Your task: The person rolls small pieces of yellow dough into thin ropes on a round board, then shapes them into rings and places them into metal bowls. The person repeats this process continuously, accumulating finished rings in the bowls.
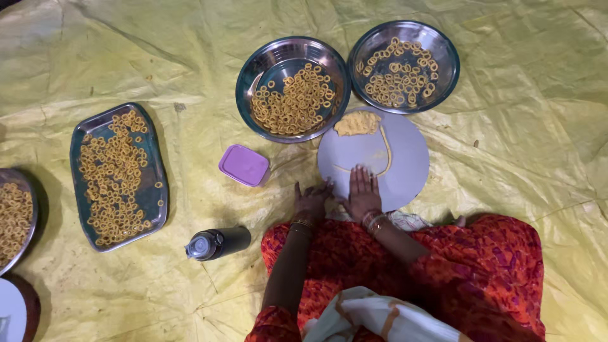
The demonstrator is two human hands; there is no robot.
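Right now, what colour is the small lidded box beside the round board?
The small lidded box is purple, clearest in the head view.

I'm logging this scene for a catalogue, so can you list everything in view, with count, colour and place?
Steel bowls of dough rings: 2, silver with yellow-orange rings, top centre and top right.
Steel tray of rings: 1, silver, left.
Partly seen steel dish of rings: 1, silver, left edge.
Round board: 1, grey, in front of the person.
Dough lump: 1, yellow, far edge of the board.
Dough rope: 1, yellow, thin, curving across the board.
Small lidded box: 1, purple, left of the board.
Bottle: 1, dark, lying on its side, lower centre.
Ground sheet: 1, yellow, under everything.
Left hand: 1, at the board's near edge.
Right hand: 1, flat on the board, fingers over the rope's end.
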